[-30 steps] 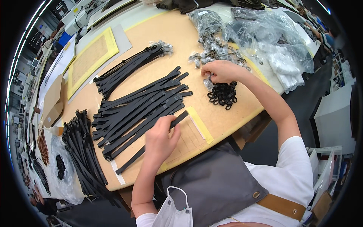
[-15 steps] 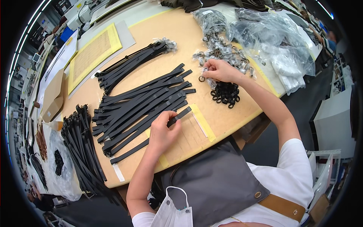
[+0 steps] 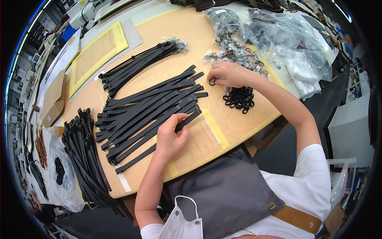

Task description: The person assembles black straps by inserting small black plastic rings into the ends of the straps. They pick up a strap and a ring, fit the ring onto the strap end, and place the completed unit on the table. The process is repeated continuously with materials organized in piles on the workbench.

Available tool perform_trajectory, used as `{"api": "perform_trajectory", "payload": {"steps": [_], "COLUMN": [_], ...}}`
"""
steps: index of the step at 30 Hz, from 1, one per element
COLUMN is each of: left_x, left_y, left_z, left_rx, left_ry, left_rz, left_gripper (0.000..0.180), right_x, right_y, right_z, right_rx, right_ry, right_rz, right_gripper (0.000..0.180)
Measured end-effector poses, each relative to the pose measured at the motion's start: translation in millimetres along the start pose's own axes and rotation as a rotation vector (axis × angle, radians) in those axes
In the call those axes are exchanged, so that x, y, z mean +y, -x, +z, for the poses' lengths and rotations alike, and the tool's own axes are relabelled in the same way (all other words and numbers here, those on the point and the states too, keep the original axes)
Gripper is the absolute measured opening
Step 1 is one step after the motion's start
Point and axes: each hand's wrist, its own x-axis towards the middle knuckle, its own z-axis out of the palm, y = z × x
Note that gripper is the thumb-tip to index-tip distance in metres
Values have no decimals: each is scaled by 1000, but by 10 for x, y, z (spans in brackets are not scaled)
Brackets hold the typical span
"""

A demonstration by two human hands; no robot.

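Note:
My left hand (image 3: 170, 137) pinches one long black strap (image 3: 139, 156) near its right end, lifting it slightly off the wooden table (image 3: 234, 123). That strap lies at the near edge of a fanned row of black straps (image 3: 147, 107). My right hand (image 3: 230, 73) holds a small dark metal ring (image 3: 212, 82) between its fingertips, just left of a pile of black loops (image 3: 238, 97) and below a heap of metal rings (image 3: 234, 53).
Another bundle of black straps (image 3: 137, 65) lies farther back. A large heap of finished straps (image 3: 85, 159) hangs off the table's left end. Crumpled clear plastic bags (image 3: 290, 44) cover the right rear. A yellow-edged mat (image 3: 95, 55) and a cardboard box (image 3: 53, 99) sit at the left.
My left hand has slid along the nearest strap toward its right end and gripped it. My right hand has picked a metal ring out of the heap and brought it leftward.

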Motion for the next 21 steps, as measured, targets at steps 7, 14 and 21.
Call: {"api": "perform_trajectory", "payload": {"steps": [7,14,21], "left_x": [-12,-17,-50], "left_y": [-20,-19,-9], "left_z": [-60,-185,-215], "left_rx": [85,168,153], "left_ry": [-6,183,311], "left_rz": [59,-2,-33], "left_gripper": [26,25,21], "right_x": [-205,-913,-924], "right_y": [-30,25,-91], "right_z": [119,310,642], "right_rx": [164,-65,-146], "right_ry": [-471,-1394,-1744], "right_rz": [24,-122,-116], "right_gripper": [25,23,24]}}
